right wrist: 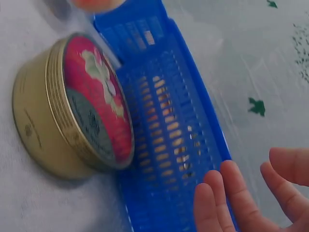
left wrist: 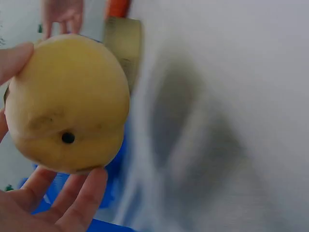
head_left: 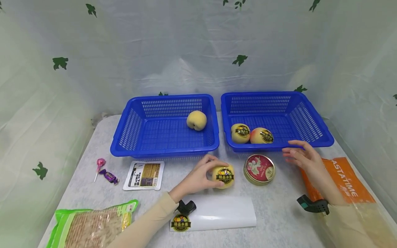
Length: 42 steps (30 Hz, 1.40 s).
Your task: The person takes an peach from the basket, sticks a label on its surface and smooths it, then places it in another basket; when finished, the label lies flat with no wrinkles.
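Note:
My left hand grips a yellow peach between thumb and fingers, above the table's middle. A black-and-gold round label sits on its near side. From the left wrist the peach shows its creased end with a dark stem hole. My right hand holds nothing; its fingers are relaxed beside the front rim of the right blue basket. Two labelled peaches, one a plain yellow peach and one a reddish peach, lie in that basket. A bare peach is in the left blue basket.
A round red-lidded tin stands between my hands. A white label sheet with one label lies in front. Leftward are a white food pouch, a purple-wrapped candy, a lollipop and a green bag; an orange bag lies right.

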{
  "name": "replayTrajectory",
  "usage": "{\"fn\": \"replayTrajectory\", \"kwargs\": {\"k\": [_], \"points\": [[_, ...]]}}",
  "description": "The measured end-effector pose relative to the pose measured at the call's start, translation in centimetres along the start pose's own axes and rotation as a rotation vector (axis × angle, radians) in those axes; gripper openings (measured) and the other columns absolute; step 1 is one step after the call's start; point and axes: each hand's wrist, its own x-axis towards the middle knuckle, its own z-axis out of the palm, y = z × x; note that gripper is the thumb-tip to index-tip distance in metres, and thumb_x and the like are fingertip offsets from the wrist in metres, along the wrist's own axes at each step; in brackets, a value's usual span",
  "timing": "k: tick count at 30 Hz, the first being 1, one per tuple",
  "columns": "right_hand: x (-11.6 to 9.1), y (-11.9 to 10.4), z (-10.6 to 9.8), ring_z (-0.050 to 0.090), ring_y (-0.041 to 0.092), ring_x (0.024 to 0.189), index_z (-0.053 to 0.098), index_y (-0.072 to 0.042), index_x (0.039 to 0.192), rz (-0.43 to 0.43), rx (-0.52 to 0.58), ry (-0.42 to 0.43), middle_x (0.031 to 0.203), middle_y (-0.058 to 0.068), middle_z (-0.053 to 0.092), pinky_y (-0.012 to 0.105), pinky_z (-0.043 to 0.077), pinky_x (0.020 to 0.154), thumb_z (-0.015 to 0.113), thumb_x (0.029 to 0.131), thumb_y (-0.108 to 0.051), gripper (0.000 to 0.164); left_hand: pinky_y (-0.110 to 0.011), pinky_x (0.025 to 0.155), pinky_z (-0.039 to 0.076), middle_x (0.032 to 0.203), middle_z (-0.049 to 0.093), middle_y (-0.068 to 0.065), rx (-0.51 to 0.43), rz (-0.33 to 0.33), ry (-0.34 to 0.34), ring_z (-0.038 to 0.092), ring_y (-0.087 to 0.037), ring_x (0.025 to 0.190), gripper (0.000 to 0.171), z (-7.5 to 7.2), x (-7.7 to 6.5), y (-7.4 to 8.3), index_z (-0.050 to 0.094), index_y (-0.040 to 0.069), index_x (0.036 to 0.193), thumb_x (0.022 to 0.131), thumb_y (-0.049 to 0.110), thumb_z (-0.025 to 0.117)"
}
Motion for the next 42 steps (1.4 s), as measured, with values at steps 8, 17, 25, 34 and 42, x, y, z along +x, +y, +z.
{"fn": "replayTrajectory", "kwargs": {"k": [8, 17, 25, 34, 42], "points": [[-0.1, 0.9, -1.6, 0.061, 0.015, 0.091, 0.037, -0.003, 0.127, 0.027, 0.109, 0.031, 0.105, 0.005, 0.062, 0.025, 0.048, 0.077, 0.043, 0.095, -0.010, 0.033, -0.026, 0.080, 0.045, 0.113, 0.043, 0.004, -0.087, 0.157, -0.023, 0.042, -0.010, 0.105, 0.051, -2.9, 3.5, 4.9, 0.055, 0.023, 0.122, 0.075, 0.029, 0.073], [0.5, 1.9, -1.8, 0.062, 0.020, 0.090, 0.042, -0.002, 0.120, -0.014, 0.255, 0.047, 0.101, 0.007, 0.064, 0.029, 0.050, 0.075, 0.043, 0.094, -0.003, 0.026, -0.026, 0.076, 0.046, 0.107, 0.043, -0.001, -0.029, 0.136, 0.081, 0.041, -0.012, 0.095, 0.053, -5.7, 11.3, 6.7, 0.050, 0.025, 0.128, 0.079, 0.031, 0.069], [1.0, 2.6, -1.3, 0.061, 0.018, 0.092, 0.038, -0.007, 0.118, -0.011, 0.202, 0.079, 0.101, 0.005, 0.064, 0.028, 0.050, 0.075, 0.044, 0.094, -0.009, 0.024, -0.027, 0.070, 0.041, 0.107, 0.047, -0.001, 0.111, -0.015, 0.103, 0.040, -0.015, 0.093, 0.055, -6.3, 17.5, 5.0, 0.048, 0.023, 0.129, 0.080, 0.035, 0.067], [0.9, 2.6, -1.3, 0.060, 0.018, 0.093, 0.036, -0.009, 0.118, -0.020, 0.180, 0.084, 0.103, 0.007, 0.063, 0.028, 0.050, 0.074, 0.045, 0.094, -0.010, 0.025, -0.036, 0.086, 0.038, 0.118, 0.048, -0.002, 0.237, -0.144, 0.060, 0.042, -0.017, 0.106, 0.054, -5.7, 21.0, 4.0, 0.044, 0.022, 0.133, 0.084, 0.034, 0.063], [0.9, 2.6, -1.4, 0.061, 0.018, 0.092, 0.037, -0.010, 0.117, -0.014, 0.183, 0.086, 0.101, 0.002, 0.062, 0.028, 0.050, 0.074, 0.044, 0.095, -0.009, 0.024, -0.038, 0.094, 0.034, 0.130, 0.040, -0.007, 0.360, -0.261, -0.018, 0.041, -0.022, 0.115, 0.052, -4.4, 22.4, 4.1, 0.039, 0.024, 0.135, 0.087, 0.029, 0.059]]}}
